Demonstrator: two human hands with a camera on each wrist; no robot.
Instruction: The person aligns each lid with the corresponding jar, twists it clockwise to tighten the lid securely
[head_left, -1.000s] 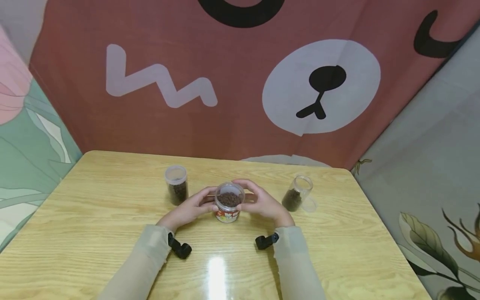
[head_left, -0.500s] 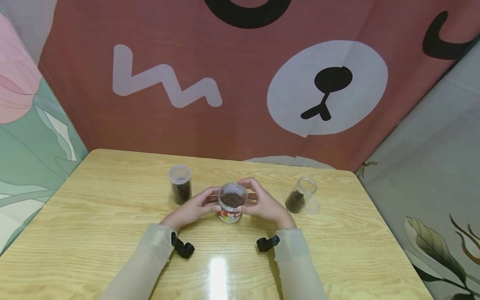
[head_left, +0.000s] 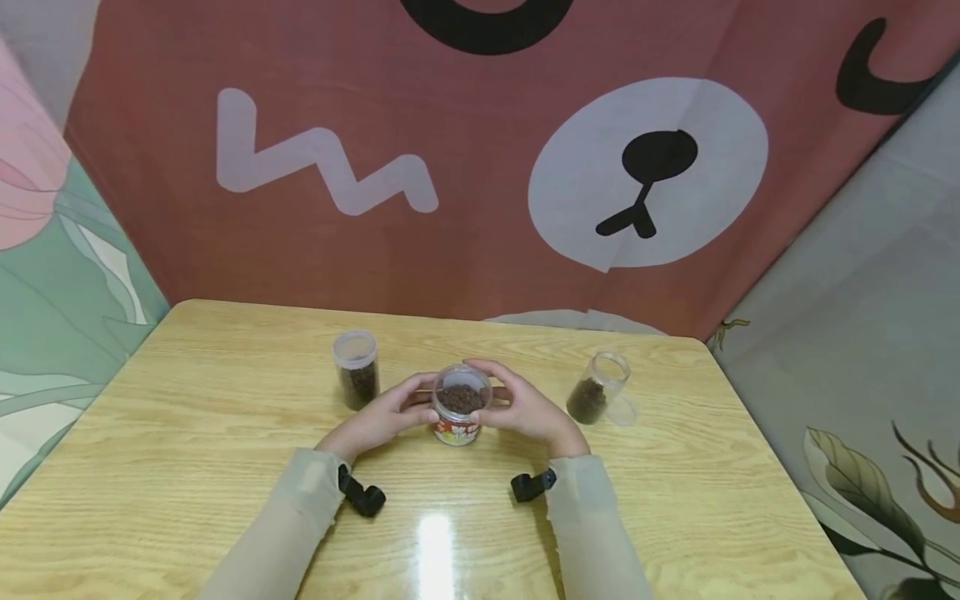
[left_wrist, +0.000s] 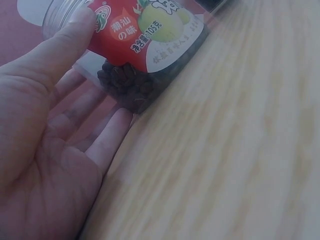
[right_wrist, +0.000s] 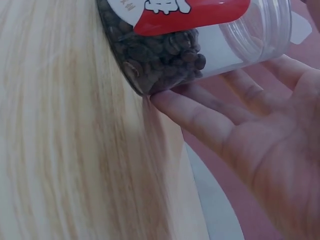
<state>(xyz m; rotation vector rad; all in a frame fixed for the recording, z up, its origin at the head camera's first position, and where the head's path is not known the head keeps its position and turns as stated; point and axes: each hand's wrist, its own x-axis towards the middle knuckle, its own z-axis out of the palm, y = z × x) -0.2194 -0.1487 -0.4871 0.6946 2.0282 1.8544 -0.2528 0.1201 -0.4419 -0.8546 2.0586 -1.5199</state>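
Observation:
A clear plastic jar [head_left: 456, 432] with a red fruit-printed label stands mid-table, its lidless mouth facing up. Dark brown bean-like pieces [right_wrist: 160, 55] show through its wall near the base. My left hand [head_left: 378, 423] holds the jar from the left, thumb on the ribbed neck and the other fingers behind it. From the opposite side my right hand [head_left: 531, 410] grips it, thumb near the rim and fingers around the back. In the left wrist view a little finger touches the jar's bottom edge, close to the tabletop.
Behind my left hand stands a clear jar [head_left: 356, 375] with a whitish top and dark contents. To the right is an uncapped clear jar [head_left: 588, 398], with a clear round lid [head_left: 622, 411] beside it. A printed red cloth [head_left: 480, 250] hangs behind the wooden table [head_left: 225, 417].
The head view shifts slightly sideways. Both hands keep their hold on the jar, which stays in place.

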